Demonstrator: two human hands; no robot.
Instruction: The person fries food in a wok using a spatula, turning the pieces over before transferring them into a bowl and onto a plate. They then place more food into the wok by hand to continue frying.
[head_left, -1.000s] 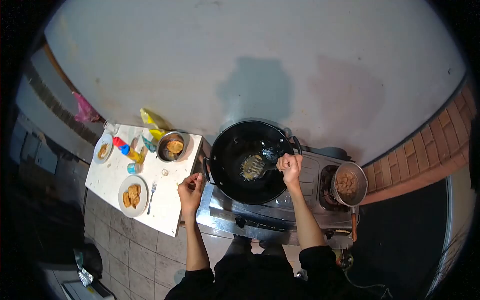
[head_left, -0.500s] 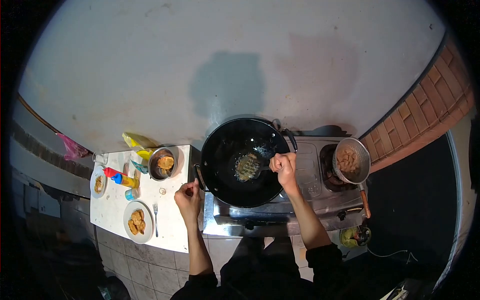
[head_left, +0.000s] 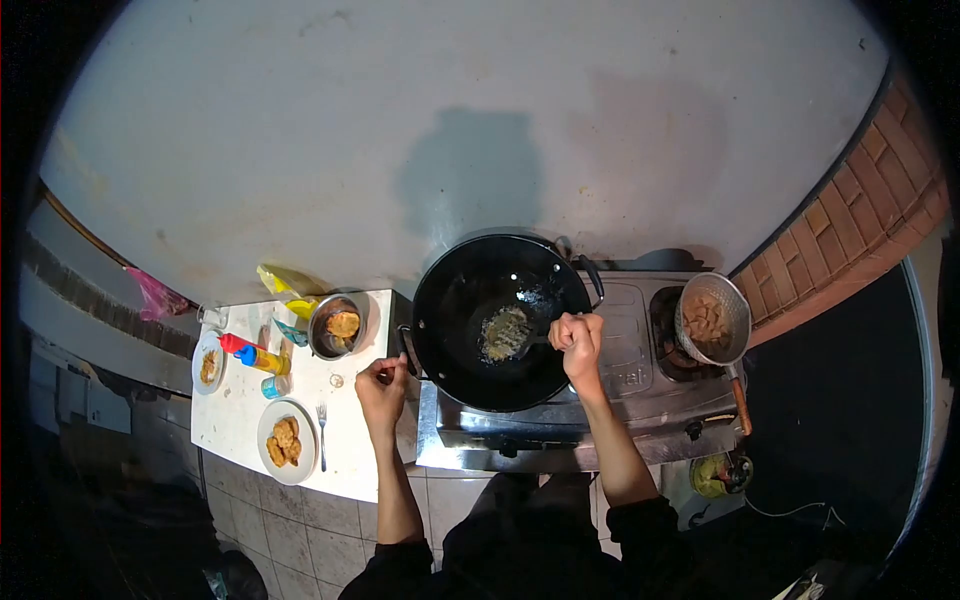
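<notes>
A large black wok [head_left: 470, 375] sits on the steel gas stove [head_left: 620, 435]. My right hand [head_left: 577, 345] is closed around the handle of a spatula [head_left: 538, 341], whose blade reaches into the wok. Small food bits [head_left: 506, 333] lie in oil near the wok's middle, by the blade. At the wok's left handle [head_left: 403, 343] is my left hand [head_left: 382, 390], its fingers pinched together close to the handle; whether they grip it is not clear.
The white table [head_left: 350, 470] on the left holds a plate of fried pieces [head_left: 266, 455], a fork [head_left: 322, 440], a steel bowl [head_left: 318, 345], sauce bottles [head_left: 262, 359] and another plate [head_left: 200, 382]. A pan with meat [head_left: 740, 320] stands on the right burner.
The whole view has shifted slightly, so things appear a little further right. Both hands keep nearly the same places relative to the wok.
</notes>
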